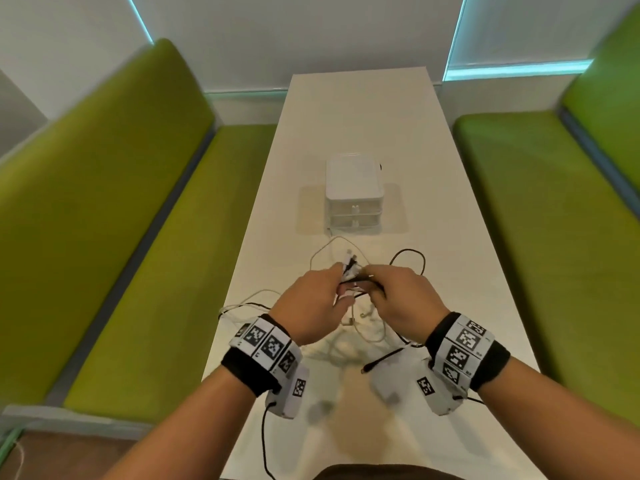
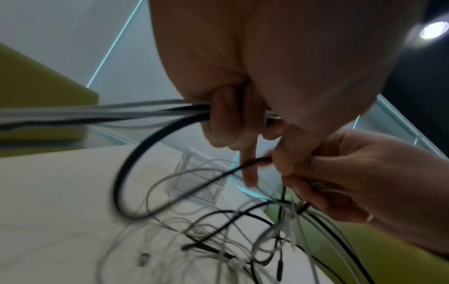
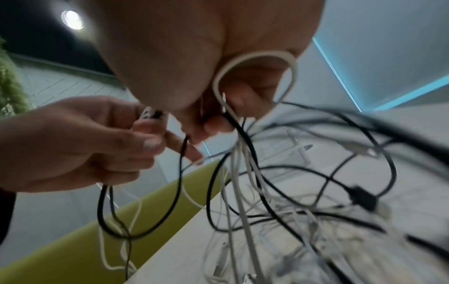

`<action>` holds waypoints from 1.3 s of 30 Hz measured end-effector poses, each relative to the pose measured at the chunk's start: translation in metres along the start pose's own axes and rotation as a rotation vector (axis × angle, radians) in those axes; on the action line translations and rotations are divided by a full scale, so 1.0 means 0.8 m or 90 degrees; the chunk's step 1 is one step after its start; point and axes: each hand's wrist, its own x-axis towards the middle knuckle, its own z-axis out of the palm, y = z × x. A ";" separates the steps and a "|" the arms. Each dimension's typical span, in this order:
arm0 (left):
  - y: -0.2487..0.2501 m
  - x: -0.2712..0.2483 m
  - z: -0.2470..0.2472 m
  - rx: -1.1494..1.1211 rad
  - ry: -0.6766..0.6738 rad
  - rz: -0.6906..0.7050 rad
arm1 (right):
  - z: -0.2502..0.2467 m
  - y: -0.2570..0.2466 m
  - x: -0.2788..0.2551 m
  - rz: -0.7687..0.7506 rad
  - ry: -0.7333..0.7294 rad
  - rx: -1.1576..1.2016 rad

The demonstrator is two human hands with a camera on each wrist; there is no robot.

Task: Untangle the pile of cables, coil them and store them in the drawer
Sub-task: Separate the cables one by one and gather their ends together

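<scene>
Head view: I have both hands, left (image 1: 313, 299) and right (image 1: 403, 296), pinching the cables (image 1: 349, 271) above the table (image 1: 363, 133), lifted so loops hang free; drawers (image 1: 354, 216) wait shut beyond.

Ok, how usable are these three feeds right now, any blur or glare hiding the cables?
Head view: sharp on the drawer unit, smeared below the left hand and right hand. Left wrist view: cables motion-blurred, ceiling lamp flaring. Right wrist view: strands near the lens streaked, edges bowed.
</scene>
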 end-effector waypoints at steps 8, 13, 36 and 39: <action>0.004 0.014 -0.014 -0.142 0.100 0.005 | -0.004 0.017 -0.007 0.043 -0.023 0.014; -0.004 0.010 -0.017 -0.266 0.180 -0.015 | -0.003 0.015 0.009 0.047 -0.054 -0.051; -0.063 0.023 -0.018 -0.070 -0.003 0.020 | 0.032 -0.036 0.024 0.077 0.066 -0.096; -0.071 0.014 -0.025 -0.105 0.000 0.042 | 0.032 -0.043 0.019 0.105 0.073 -0.123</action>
